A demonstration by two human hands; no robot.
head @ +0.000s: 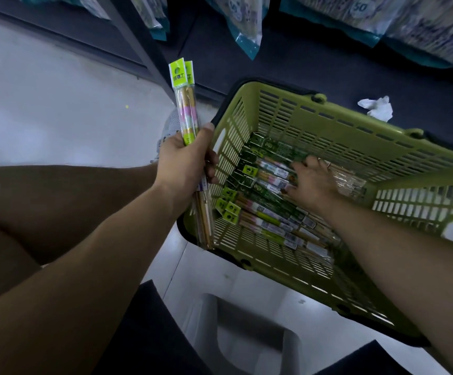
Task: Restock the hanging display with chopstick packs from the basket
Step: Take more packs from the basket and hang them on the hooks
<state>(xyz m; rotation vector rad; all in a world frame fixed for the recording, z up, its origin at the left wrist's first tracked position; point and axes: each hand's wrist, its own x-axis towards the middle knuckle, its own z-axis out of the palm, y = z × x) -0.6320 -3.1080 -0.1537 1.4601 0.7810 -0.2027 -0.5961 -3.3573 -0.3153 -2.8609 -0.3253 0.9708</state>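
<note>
Left hand (184, 163) grips two chopstick packs (186, 109) upright — right hand (313, 182), grip wide, touches loose packs (260, 209) in the basket (328, 123).

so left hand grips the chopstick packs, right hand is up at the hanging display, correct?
No. The left hand does grip the chopstick packs, but the right hand is not at the display: the head view shows it down inside the green basket, resting on the loose packs there.

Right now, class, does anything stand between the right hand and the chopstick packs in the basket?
Nothing visible does: the right hand is inside the green basket, resting directly on the chopstick packs.
</note>
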